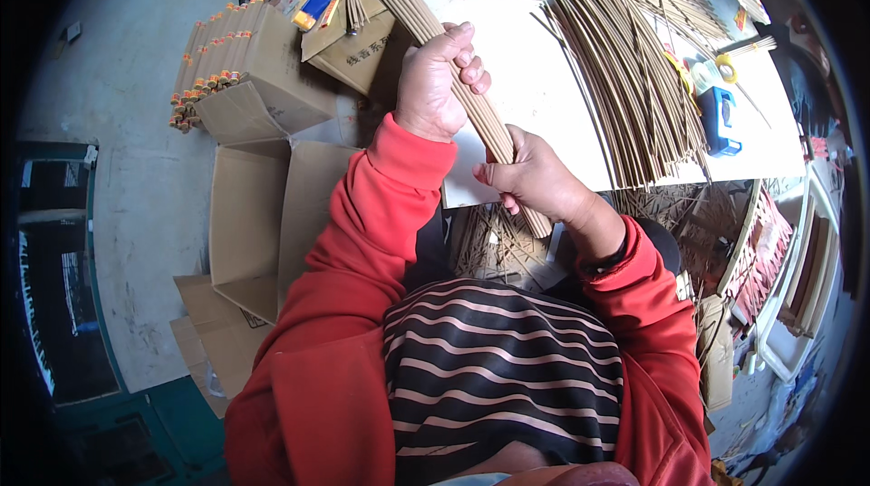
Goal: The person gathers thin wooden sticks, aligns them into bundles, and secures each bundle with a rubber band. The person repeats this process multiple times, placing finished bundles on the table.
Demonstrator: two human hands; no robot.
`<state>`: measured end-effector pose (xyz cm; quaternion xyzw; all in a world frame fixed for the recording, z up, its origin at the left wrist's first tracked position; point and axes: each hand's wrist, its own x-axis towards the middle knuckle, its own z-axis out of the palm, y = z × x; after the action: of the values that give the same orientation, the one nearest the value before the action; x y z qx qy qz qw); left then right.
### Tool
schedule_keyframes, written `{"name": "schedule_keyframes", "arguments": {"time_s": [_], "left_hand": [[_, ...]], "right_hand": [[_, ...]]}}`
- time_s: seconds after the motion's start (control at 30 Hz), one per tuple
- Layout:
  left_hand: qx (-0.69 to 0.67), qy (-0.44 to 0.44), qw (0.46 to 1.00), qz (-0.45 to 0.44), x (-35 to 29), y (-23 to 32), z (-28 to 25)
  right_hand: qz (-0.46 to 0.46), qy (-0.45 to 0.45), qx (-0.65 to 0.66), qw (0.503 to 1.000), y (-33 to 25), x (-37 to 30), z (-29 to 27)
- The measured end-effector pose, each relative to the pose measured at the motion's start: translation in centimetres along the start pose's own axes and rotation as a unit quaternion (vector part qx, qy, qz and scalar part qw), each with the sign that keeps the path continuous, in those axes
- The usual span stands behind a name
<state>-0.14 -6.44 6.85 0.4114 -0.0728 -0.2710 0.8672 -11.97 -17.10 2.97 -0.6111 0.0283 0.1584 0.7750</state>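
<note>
A bundle of thin brown incense sticks (pixel 489 126) slants through both my hands, its upper end toward the far left and its lower end in front of my striped apron. My left hand (pixel 436 81) is closed round its upper part, fingers wrapped over the front. Lower down, my right hand (pixel 540 174) grips the same bundle, with the thumb across it. The bundle crosses the near left corner of the white table (pixel 535 78). To the right on that table lies a wide spread of loose incense sticks (pixel 625 78).
Banded stick bundles (pixel 210 56) are stacked at the left beside an open cardboard box (pixel 254 214). Another carton (pixel 358 56) holds a blue and yellow packet (pixel 316 4). A blue tape dispenser (pixel 720 122) stands near the table's right edge. Loose sticks (pixel 489 246) lie below the table.
</note>
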Motion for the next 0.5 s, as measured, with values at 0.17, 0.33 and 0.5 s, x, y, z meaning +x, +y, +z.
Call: {"name": "schedule_keyframes", "arguments": {"time_s": [0.17, 0.33, 0.5], "left_hand": [[-0.013, 0.040, 0.999, -0.004, -0.3, -0.3, -0.1], [0.020, 0.081, 0.996, 0.010, -2.0, -0.9, 0.3], [-0.071, -0.023, 0.997, -0.007, -2.7, 0.3, -1.6]], "right_hand": [[0.046, -0.016, 0.032, 0.998, -0.6, -0.3, 0.7], [-0.066, 0.058, -0.146, 0.985, 1.5, 0.3, 0.7], [0.106, -0.085, 0.079, 0.988, -0.3, -0.3, 1.5]]}}
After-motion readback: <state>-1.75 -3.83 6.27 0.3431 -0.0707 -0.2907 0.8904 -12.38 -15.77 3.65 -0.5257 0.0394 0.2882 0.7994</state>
